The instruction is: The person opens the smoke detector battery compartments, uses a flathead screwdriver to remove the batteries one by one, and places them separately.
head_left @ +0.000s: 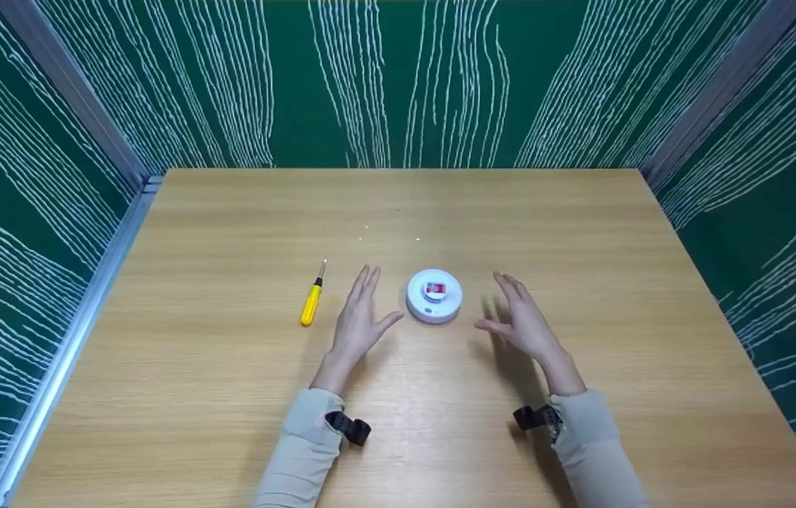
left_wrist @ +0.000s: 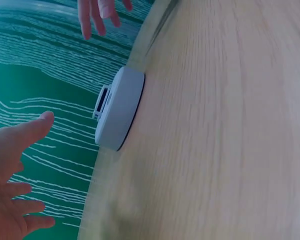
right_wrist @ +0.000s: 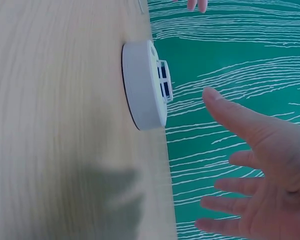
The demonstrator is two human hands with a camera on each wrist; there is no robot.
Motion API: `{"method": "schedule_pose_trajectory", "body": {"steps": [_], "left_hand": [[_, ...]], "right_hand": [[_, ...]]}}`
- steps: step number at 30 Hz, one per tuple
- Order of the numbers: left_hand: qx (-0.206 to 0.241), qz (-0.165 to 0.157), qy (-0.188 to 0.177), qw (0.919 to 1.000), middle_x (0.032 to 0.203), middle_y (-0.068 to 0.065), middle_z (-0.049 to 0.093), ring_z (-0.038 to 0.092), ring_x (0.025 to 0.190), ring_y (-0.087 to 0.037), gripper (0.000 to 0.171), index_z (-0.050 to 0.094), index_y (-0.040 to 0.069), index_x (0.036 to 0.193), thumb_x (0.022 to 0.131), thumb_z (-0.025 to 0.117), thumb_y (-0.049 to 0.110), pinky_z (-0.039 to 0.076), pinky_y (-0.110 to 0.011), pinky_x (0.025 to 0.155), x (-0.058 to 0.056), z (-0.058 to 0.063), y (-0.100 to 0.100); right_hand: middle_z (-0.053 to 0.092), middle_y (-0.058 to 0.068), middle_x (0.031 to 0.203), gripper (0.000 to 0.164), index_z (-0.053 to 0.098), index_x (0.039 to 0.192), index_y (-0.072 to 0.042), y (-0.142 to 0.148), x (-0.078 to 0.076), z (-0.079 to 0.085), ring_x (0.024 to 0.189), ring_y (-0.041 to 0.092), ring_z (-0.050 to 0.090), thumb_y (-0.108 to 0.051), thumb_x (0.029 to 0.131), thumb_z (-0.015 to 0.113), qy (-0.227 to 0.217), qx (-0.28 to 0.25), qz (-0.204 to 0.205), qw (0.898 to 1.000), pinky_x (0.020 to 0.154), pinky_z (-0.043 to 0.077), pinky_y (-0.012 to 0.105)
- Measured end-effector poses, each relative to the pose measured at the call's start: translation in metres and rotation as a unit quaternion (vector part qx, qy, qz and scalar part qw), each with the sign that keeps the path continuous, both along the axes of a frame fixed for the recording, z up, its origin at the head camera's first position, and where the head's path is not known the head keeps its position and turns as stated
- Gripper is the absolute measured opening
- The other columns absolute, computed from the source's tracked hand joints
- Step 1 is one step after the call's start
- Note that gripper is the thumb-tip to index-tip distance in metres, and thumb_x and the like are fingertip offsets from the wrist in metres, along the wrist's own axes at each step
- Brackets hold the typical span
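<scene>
A round white smoke detector (head_left: 433,296) lies on the wooden table, its slotted raised centre facing up with a red and white label on top. To its left my left hand (head_left: 358,326) hovers with fingers straight and thumb spread toward it, apart from it. On the other side my right hand (head_left: 523,323) is held the same way, palm turned inward and nothing in it. Both wrist views show the detector (left_wrist: 121,107) from the side, with a gap between it and each thumb. Left of my left hand lies a yellow-handled screwdriver (head_left: 312,300), its tip pointing away.
The wooden table (head_left: 228,233) ends at a green wall (head_left: 398,85) with white wavy lines. Small white specks (head_left: 418,239) lie beyond the detector. A metal rail (head_left: 80,324) runs along the left edge. Black wrist cameras (head_left: 348,427) sit on both sleeves.
</scene>
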State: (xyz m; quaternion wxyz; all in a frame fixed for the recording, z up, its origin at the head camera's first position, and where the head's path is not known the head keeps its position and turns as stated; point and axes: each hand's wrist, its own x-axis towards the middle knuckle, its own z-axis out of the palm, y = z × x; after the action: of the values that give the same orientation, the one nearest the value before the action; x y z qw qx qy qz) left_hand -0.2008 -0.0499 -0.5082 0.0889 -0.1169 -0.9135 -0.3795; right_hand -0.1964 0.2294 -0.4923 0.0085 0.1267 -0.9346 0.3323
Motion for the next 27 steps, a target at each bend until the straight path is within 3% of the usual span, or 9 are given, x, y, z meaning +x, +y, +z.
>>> {"method": "schedule_pose_trajectory", "body": {"steps": [4,9,17,22,24,27], "left_hand": [[0.033,-0.004,-0.010,0.9994,0.143,-0.015,0.021,0.025,0.128,-0.030,0.083,0.027,0.006,0.138,0.072,0.074,0.024,0.031,-0.040,0.099,-0.002,-0.004,0.006],[0.057,-0.016,0.000,0.9983,0.138,-0.020,0.027,0.029,0.125,-0.032,0.082,0.031,0.001,0.135,0.069,0.076,0.019,0.028,-0.039,0.100,-0.006,-0.011,0.014],[0.096,-0.029,-0.027,0.9946,0.134,-0.023,0.033,0.033,0.122,-0.033,0.083,0.033,-0.004,0.133,0.065,0.078,0.016,0.026,-0.038,0.101,-0.016,-0.022,0.023],[0.115,-0.033,-0.047,0.9917,0.122,-0.020,0.043,0.048,0.100,-0.029,0.084,0.033,-0.005,0.132,0.064,0.078,0.013,0.036,-0.034,0.094,-0.022,-0.026,0.026],[0.117,-0.035,-0.056,0.9909,0.114,-0.019,0.046,0.049,0.089,-0.026,0.084,0.033,-0.005,0.133,0.064,0.078,0.013,0.039,-0.032,0.086,-0.025,-0.027,0.028],[0.109,-0.039,-0.069,0.9908,0.107,-0.017,0.049,0.049,0.085,-0.024,0.085,0.033,-0.003,0.133,0.064,0.078,0.015,0.042,-0.030,0.080,-0.028,-0.028,0.029]], "right_hand": [[0.024,0.024,0.138,0.089,0.023,0.138,0.000,-0.006,-0.003,-0.005,0.124,0.040,0.025,-0.026,0.070,0.075,0.000,-0.018,0.003,1.000,0.101,0.023,0.049],[0.031,0.023,0.134,0.088,0.028,0.136,0.001,-0.014,-0.007,-0.011,0.117,0.039,0.036,-0.020,0.066,0.078,0.002,-0.061,0.005,0.998,0.095,0.033,0.049],[0.034,0.022,0.133,0.087,0.030,0.135,-0.001,-0.023,-0.016,-0.021,0.111,0.040,0.043,-0.015,0.065,0.079,-0.035,-0.120,0.000,0.992,0.089,0.040,0.046],[0.037,0.024,0.130,0.088,0.031,0.134,0.001,-0.026,-0.022,-0.026,0.109,0.040,0.045,-0.012,0.062,0.079,-0.040,-0.138,0.006,0.990,0.090,0.040,0.044],[0.039,0.025,0.129,0.087,0.032,0.134,0.002,-0.027,-0.024,-0.027,0.108,0.040,0.046,-0.010,0.062,0.080,-0.042,-0.141,0.006,0.989,0.091,0.039,0.044],[0.040,0.025,0.128,0.088,0.032,0.133,0.002,-0.028,-0.027,-0.028,0.108,0.040,0.046,-0.010,0.061,0.080,-0.048,-0.136,0.005,0.989,0.093,0.037,0.045]]}}
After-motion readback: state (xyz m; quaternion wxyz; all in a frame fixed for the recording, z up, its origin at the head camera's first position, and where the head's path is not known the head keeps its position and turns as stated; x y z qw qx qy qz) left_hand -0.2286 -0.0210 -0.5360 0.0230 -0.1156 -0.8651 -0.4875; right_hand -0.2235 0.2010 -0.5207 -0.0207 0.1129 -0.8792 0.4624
